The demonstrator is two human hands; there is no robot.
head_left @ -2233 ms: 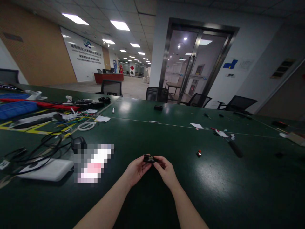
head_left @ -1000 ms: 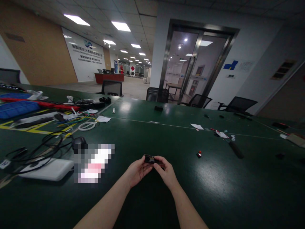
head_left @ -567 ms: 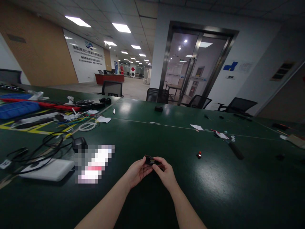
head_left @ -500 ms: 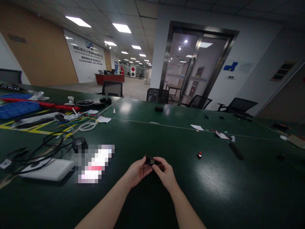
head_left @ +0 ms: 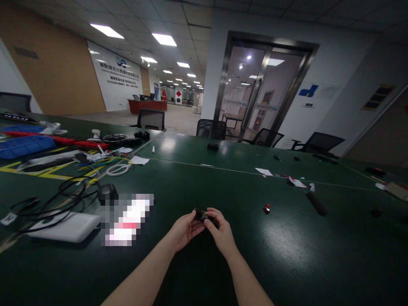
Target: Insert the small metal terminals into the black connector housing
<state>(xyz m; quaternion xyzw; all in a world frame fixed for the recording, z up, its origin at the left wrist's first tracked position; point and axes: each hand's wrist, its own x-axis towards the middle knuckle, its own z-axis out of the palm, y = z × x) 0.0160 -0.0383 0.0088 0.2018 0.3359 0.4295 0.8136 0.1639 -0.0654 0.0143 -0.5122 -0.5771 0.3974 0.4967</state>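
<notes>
A small dark object [head_left: 200, 215], black with a brownish edge, is held between my two hands above the green table [head_left: 197, 182]; its exact kind is too small to make out. My left hand [head_left: 185, 231] grips its left end, thumb on top and fingers curled beneath. On the other end my right hand [head_left: 221, 231] closes with thumb in front and fingers behind. Both hands partly cover the object. To the right of my hands lies a small red and silver piece [head_left: 267, 208].
Left of my hands are a blurred-out bright rectangle [head_left: 130, 221], a white box-like device [head_left: 70, 227], black cables [head_left: 63, 191] and a blue tray [head_left: 25, 146]. A small black block [head_left: 212, 146] lies at the far side. A dark-handled tool [head_left: 315, 203] and papers [head_left: 264, 171] lie right.
The dark object is tilted slightly differently, and a lighter patch on it shows less. My right fingers have shifted a little; both hands keep their hold.
</notes>
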